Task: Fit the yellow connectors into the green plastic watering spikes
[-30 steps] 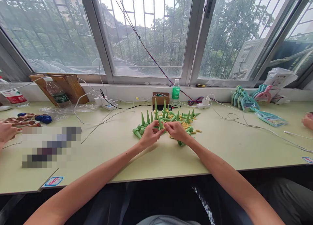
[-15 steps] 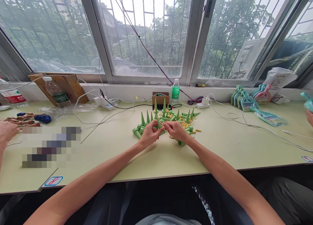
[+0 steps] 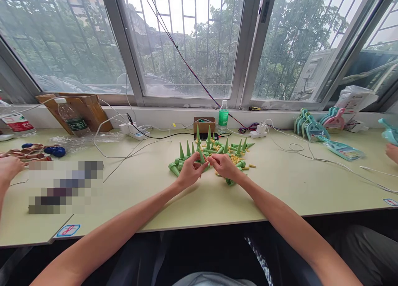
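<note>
Reaching in at the left edge of the frame, a co-worker's hand [image 3: 10,168] is beside slender brown pieces [image 3: 37,156] on the pale green table [image 3: 199,207]. At center, small green plastic cones with ribbed collars [image 3: 188,149] stand upright just beyond the left hand [image 3: 190,170]; an overturned green cone [image 3: 174,168] lies left of it. The left hand grips a pointed green plastic cone [image 3: 202,156], tip up, between thumb and fingers. The right hand [image 3: 224,166] meets it, fingertips pinched together; what they hold, if anything, I cannot tell. Small yellow sticks [image 3: 252,166] lie scattered right of it. The fingers cover the contact, so a crooked push could tilt the cone or make it slip. The close-set upright cones could topple if a knuckle brushed them, and a wrist sweeping rightward could scatter the sticks.
</note>
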Tool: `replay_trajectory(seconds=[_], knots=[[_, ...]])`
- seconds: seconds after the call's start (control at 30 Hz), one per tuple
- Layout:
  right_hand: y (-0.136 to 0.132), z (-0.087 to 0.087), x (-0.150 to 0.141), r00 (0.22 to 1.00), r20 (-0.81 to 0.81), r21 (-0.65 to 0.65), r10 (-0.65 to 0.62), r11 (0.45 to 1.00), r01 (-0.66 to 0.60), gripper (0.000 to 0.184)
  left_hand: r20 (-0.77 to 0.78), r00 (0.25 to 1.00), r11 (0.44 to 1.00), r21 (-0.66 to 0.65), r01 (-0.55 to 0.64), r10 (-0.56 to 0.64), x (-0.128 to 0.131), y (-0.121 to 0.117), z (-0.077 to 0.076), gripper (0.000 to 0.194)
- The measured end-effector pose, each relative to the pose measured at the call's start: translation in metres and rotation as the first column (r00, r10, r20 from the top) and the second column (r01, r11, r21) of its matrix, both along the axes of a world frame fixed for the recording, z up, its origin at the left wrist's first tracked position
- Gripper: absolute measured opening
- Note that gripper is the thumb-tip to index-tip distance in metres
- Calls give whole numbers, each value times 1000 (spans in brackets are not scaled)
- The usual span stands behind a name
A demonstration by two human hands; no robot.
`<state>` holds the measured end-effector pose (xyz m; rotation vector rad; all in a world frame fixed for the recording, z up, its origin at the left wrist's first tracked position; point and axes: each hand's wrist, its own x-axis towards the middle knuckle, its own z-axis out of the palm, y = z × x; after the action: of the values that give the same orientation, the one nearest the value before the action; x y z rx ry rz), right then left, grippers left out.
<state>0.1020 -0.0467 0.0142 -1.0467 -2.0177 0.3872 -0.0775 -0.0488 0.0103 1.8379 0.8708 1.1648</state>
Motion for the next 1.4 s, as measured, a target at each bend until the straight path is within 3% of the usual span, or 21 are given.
replay_trajectory(seconds=[0.53,1.4], knots=[[0,0,1,1000,3,-6,22,1000,-22,40,-52,996,988,143,-58,66,-1,-4,2,24],[-1,2,1,1000,22,-19,22,1000,-21,40,-82,994,983,175,-50,65,-1,-6,4,20]])
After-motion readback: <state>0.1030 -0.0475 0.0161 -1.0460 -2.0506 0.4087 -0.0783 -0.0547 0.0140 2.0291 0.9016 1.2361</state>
